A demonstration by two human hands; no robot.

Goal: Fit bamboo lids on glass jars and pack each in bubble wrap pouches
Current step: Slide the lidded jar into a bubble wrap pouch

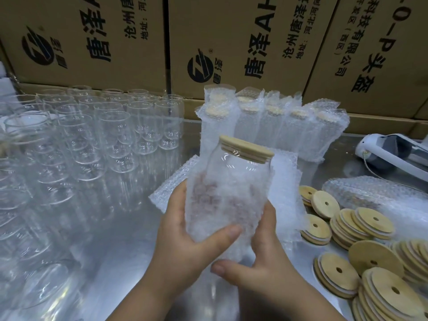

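Bamboo lid [246, 148] tops jar [238, 166] above pouch [222, 205] edge; left hand [183, 239], right hand [266, 262] grip pouch.

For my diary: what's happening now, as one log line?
step: bagging | left hand, right hand: hold pouch | jar: partly in pouch | lid: on

Bright, even light; soft, warped edges.

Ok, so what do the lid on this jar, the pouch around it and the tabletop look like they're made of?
The lid looks like pale bamboo or wood, matte, with faint grain. The pouch is clear plastic bubble wrap, its surface dimpled with small bubbles. The tabletop is probably brushed stainless steel: grey, with soft blurred reflections.
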